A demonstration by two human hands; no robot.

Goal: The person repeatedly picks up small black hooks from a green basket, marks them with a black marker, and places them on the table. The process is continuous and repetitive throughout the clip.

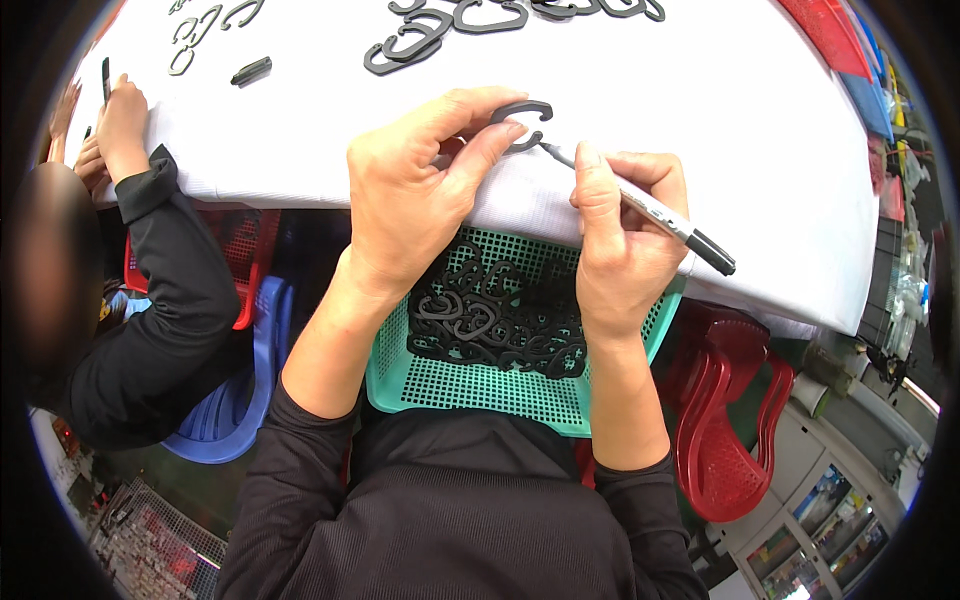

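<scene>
Between thumb and fingers, my left hand (415, 175) pinches a black C-shaped ring (541, 108) above the white tabletop's near edge. My right hand (630, 235) grips a marker pen (655, 208) with a white barrel and black end. The pen's dark tip is at the ring's open side; whether it touches cannot be made out. Below my hands, a green plastic basket (400, 388) holds a heap of similar black rings (480, 315). More black rings (408, 45) lie at the far side of the white table (770, 130). A black pen cap (251, 71) rests on the cloth at the upper left.
At the left, a person in a dark sleeve (185, 265) works with a pen, beside a blue chair (235, 405) and a red basket (262, 255). A dark red chair (725, 420) stands at the right. Red and blue items (835, 35) sit at the table's far right edge.
</scene>
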